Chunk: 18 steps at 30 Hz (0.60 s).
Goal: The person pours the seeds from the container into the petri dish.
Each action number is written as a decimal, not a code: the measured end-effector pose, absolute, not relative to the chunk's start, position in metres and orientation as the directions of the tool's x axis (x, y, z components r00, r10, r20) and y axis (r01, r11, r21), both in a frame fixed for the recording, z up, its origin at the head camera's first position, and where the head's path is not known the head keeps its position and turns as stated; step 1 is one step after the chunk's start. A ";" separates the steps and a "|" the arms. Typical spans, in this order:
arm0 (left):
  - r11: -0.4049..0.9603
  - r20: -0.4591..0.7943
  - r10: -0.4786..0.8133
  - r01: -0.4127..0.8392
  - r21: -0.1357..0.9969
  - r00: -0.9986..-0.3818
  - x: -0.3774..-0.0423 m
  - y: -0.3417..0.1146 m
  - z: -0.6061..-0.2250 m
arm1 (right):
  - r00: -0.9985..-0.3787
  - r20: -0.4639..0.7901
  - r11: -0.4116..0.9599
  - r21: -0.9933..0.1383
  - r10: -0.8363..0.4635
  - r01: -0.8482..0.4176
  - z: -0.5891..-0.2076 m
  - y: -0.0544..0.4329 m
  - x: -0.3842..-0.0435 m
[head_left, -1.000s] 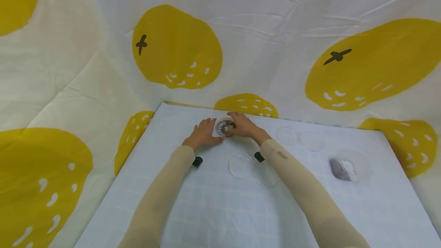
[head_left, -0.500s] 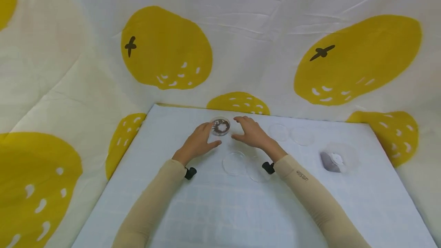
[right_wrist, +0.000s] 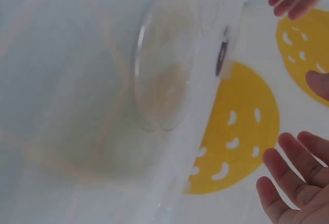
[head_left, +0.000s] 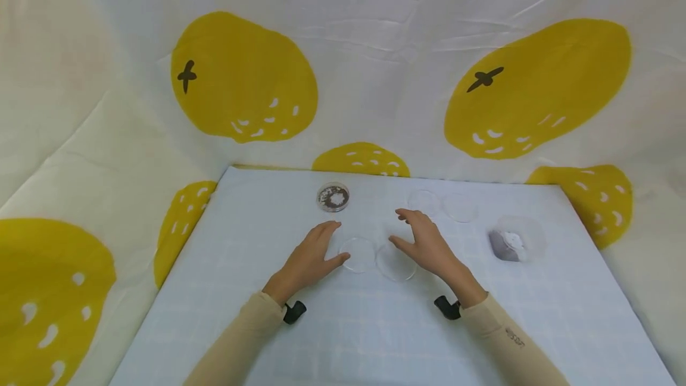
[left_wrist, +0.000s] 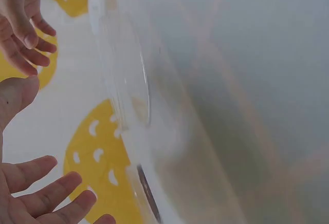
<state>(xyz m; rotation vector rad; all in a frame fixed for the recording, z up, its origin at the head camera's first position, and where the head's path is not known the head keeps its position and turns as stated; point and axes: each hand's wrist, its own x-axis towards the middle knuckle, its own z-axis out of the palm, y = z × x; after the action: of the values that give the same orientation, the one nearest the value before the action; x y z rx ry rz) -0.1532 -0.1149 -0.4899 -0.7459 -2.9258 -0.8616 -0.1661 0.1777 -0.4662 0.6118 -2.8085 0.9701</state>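
Observation:
A covered petri dish (head_left: pixel 333 197) with dark, crumbly contents and a pale patch stands at the back of the table, apart from both hands. Nearer the front lie two clear, round dish parts side by side, a left one (head_left: pixel 358 254) and a right one (head_left: pixel 396 261). My left hand (head_left: pixel 308 258) hovers by the left part, fingers spread and holding nothing; its thumb overlaps that rim in the head view. My right hand (head_left: pixel 426 246) hangs above and right of the right part, fingers apart, with nothing in it. Whether either hand touches a rim cannot be told.
Two more clear round dish parts (head_left: pixel 460 207) lie at the back right. Right of them stands a clear container (head_left: pixel 517 240) with dark and white contents. A fruit-print curtain (head_left: pixel 375 76) rises behind the white table (head_left: pixel 343 338).
Both hands have let go of the filled petri dish and drawn back towards me, over the front pair of clear parts. The filled dish stays at the back of the table.

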 end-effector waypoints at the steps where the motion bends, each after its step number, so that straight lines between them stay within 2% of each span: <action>1: 0.733 0.139 0.448 0.451 0.509 -0.883 -0.149 -0.114 -0.490 | -0.914 0.237 0.713 -0.572 -0.330 -0.406 -0.469 0.181 -0.162; 9: 0.688 0.263 0.492 0.556 0.466 -0.830 -0.139 -0.099 -0.488 | -0.911 0.323 0.716 -0.570 -0.256 -0.403 -0.479 0.199 -0.138; 18: 0.683 0.256 0.509 0.567 0.461 -0.822 -0.151 -0.076 -0.484 | -0.882 0.442 0.737 -0.539 -0.164 -0.408 -0.477 0.227 -0.126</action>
<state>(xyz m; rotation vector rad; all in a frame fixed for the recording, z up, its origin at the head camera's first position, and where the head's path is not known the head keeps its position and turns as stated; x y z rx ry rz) -0.1513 -0.0760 -0.4844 -0.8923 -2.7829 -0.8166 -0.1255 0.2272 -0.4771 0.4409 -2.5720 0.9208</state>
